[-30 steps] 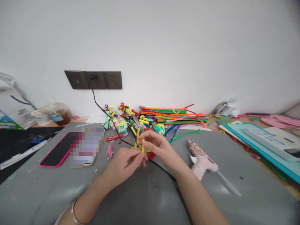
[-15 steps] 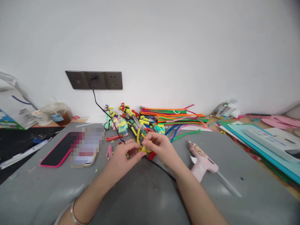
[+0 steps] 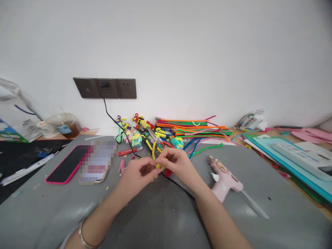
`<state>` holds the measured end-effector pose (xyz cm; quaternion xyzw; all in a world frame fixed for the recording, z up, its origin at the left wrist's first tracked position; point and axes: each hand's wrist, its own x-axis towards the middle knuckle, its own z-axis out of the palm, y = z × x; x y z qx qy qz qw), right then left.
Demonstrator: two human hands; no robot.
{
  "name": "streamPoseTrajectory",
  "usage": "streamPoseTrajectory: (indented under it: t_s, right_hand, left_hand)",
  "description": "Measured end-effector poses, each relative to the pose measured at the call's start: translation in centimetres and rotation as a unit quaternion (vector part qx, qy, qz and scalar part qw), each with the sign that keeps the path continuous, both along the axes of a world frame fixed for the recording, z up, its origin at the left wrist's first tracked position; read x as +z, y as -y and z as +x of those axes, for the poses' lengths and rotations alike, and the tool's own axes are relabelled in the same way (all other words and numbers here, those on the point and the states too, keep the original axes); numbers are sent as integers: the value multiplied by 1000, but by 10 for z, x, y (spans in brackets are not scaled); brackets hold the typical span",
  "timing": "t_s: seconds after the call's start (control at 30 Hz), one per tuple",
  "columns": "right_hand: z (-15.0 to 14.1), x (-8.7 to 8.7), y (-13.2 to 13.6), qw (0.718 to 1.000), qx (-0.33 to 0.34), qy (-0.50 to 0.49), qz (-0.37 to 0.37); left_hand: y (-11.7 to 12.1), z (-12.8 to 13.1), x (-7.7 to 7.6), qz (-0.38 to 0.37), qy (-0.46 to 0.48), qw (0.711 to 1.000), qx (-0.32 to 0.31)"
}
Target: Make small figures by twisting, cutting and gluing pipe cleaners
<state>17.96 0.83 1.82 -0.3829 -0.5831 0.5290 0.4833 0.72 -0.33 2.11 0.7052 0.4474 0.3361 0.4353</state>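
Note:
Both my hands meet over the grey table [image 3: 160,214], pinching a bent yellow pipe cleaner [image 3: 155,155]. My left hand [image 3: 136,174] grips its lower part with curled fingers. My right hand [image 3: 177,162] pinches the piece from the right, its fingers closed. One yellow end sticks up between the two hands. A black cable [image 3: 178,186] runs under my hands across the table.
A pink glue gun [image 3: 223,176] lies right of my hands. Left of them lie a pink-edged phone [image 3: 64,169] and a second phone. Behind are small pipe-cleaner figures [image 3: 135,133], scissors [image 3: 153,135] and a stack of coloured pipe cleaners [image 3: 194,128]. Teal sheets [image 3: 290,155] lie at right.
My hands have drawn closer together round the yellow pipe cleaner, the right fingers curling in, and the piece looks more folded than a second ago.

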Motion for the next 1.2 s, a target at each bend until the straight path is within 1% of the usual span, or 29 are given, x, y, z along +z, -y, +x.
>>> streamPoseTrajectory:
  t_s: [0.1, 0.27, 0.4, 0.5, 0.63, 0.83, 1.0, 1.1, 1.2]
  right_hand:
    - [0, 1, 0, 1000, -5, -13, 0]
    - [-1, 2, 1, 999, -32, -24, 2]
    - [-1, 1, 0, 999, -37, -27, 15]
    - [-1, -1, -1, 998, -35, -30, 40]
    - [0, -5, -2, 996, -49, -23, 76]
    - [-2, -4, 2, 990, -56, 6, 130]
    - [-2, -1, 4, 984, -72, 30, 157]
    - [-2, 1, 5, 980, -75, 40, 181]
    - [-2, 2, 7, 978, -71, 39, 190]
  left_hand:
    - [0, 1, 3, -47, 39, 998, -5]
    - [-2, -1, 3, -66, 75, 995, -18]
    - [-3, -4, 2, -41, 74, 996, -21]
    - [-4, -6, 1, -20, 73, 997, -3]
    - [-5, -7, 2, -16, 81, 996, 20]
    - [-4, -7, 4, -31, 85, 996, 28]
    - [-5, -7, 2, -27, 99, 995, 5]
    - [-5, -7, 0, -57, 116, 992, -15]
    - [-6, -6, -1, -83, 130, 988, -26]
